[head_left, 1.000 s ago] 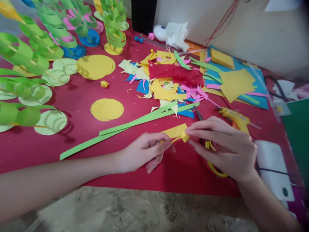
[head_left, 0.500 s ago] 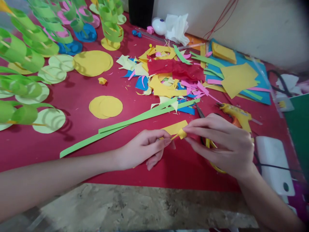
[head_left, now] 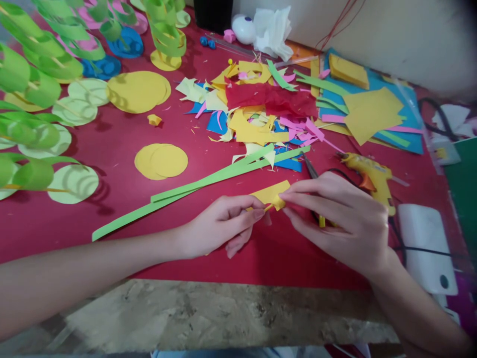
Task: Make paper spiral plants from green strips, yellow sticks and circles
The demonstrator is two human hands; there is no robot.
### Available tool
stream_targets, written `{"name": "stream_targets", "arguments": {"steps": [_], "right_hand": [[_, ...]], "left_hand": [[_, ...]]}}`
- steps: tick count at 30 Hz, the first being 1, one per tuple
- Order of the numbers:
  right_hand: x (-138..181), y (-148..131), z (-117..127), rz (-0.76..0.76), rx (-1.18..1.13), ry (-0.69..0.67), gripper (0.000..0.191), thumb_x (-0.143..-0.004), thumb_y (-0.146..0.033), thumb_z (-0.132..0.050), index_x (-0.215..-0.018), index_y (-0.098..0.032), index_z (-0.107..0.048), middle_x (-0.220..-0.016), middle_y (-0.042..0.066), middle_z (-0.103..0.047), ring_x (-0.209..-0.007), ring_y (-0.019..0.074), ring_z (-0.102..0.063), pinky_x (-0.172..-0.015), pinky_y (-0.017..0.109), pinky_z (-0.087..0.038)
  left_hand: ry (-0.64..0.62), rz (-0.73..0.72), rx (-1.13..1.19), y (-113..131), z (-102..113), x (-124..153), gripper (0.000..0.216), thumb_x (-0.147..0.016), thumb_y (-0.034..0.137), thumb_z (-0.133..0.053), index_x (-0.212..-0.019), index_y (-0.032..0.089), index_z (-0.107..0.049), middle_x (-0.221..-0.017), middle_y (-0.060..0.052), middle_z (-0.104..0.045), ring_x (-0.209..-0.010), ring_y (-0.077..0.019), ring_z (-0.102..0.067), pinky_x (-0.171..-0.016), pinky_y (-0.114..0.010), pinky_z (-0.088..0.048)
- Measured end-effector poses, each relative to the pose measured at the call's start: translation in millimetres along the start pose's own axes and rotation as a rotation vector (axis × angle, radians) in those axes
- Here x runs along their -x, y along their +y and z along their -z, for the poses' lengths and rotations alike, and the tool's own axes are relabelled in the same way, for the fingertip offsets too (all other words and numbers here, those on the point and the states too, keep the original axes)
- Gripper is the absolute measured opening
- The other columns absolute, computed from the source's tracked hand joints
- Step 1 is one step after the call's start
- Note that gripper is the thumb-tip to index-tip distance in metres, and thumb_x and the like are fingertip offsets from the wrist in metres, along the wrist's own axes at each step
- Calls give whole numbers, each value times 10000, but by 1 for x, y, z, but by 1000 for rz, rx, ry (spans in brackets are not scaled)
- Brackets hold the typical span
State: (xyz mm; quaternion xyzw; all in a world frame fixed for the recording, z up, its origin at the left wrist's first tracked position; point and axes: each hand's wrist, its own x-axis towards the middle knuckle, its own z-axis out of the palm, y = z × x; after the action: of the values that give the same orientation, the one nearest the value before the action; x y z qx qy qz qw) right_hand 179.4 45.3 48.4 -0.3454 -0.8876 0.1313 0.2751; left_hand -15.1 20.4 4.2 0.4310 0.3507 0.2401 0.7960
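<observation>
While two hands (head_left: 236, 221) (head_left: 341, 219) pinch one yellow piece (head_left: 278, 202), two strips (head_left: 210, 180) (green) overlap.

Small folded yellow piece (head_left: 278, 202), matt paper; glue gun (head_left: 368, 171), smooth plastic; tissue (head_left: 272, 32), crumpled, matt

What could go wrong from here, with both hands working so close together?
The right hand pinches the small yellow folded-paper piece while the left hand grips the thin yellow stem leading to it; squeezing or pulling might deform it.

The yellow-handled metal scissors lie partly hidden behind the right hand; lowering it could perhaps touch them.

The yellow plastic glue gun lies just beyond; whether it is hot cannot be seen, but a touch might burn.
</observation>
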Motion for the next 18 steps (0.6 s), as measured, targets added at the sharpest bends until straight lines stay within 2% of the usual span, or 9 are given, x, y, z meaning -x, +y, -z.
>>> {"name": "stream_targets", "arguments": {"steps": [11,15,18], "right_hand": [[1,-3,3,6,89,10,248,-665,-98,-651,-893,-190,-624,-869,55,-642,-727,141,-586,-673,285,-502],[0,-6,12,-71,103,22,299,-647,-159,-678,-935,-205,-612,-901,50,-616,-779,153,-588,-729,288,-498],[-1,-9,20,-191,11,40,204,-636,-167,-689,-814,-225,-610,-786,17,-601,-712,148,-565,-674,290,-490]], "left_hand": [[1,7,2,0,0,1,201,-869,341,-395,-820,176,-498,-366,97,-422,-322,-29,-385,-374,-117,-330],[14,14,20,0,0,1,200,-863,344,-409,-824,168,-495,-365,93,-432,-322,-35,-388,-379,-131,-333],[30,11,39,-1,-1,1,194,-861,336,-416,-818,163,-493,-367,89,-438,-326,-41,-399,-389,-143,-341]]}}
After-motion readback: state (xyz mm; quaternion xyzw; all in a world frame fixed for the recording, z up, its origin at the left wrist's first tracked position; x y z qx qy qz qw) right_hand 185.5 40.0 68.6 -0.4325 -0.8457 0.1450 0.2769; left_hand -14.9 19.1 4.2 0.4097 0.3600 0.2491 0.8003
